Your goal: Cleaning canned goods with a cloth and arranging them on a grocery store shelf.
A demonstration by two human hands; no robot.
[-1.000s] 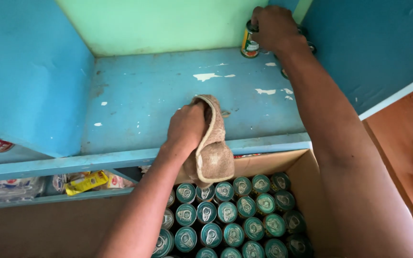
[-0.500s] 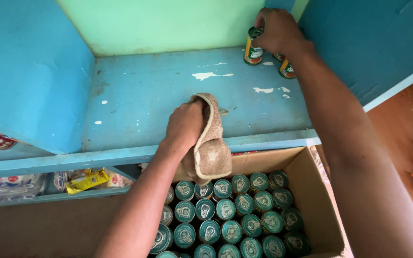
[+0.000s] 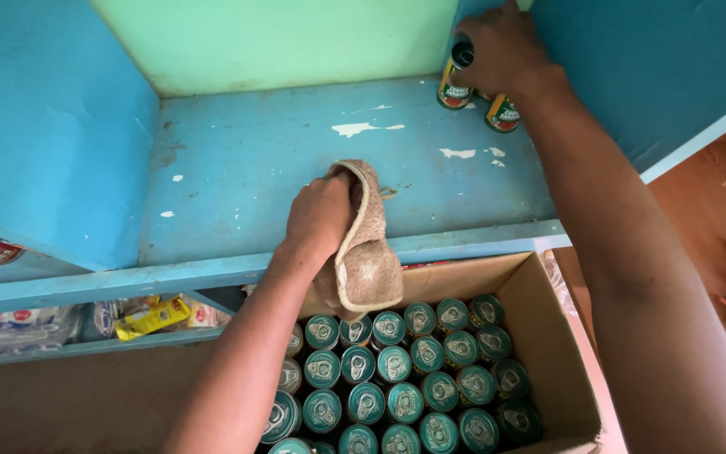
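My left hand (image 3: 319, 215) grips a beige cloth (image 3: 366, 252) and rests on the front part of a blue wooden shelf (image 3: 262, 168); the cloth hangs over the shelf's front edge. My right hand (image 3: 504, 49) reaches to the shelf's back right corner and holds the top of a small green tin (image 3: 454, 82) standing there. Another tin (image 3: 502, 114) stands just beside it, partly under my palm. Below the shelf, an open cardboard box (image 3: 548, 336) holds several green-topped tins (image 3: 397, 370) packed upright.
The shelf paint is chipped in white patches. A blue side panel (image 3: 52, 126) rises on the left and a green back wall (image 3: 279, 38) behind. A lower shelf holds yellow and clear packets (image 3: 149, 318). Reddish floor (image 3: 707, 210) lies to the right.
My right hand has lowered the tin onto the shelf's back right corner next to another tin. My left hand with the cloth has stayed in place.
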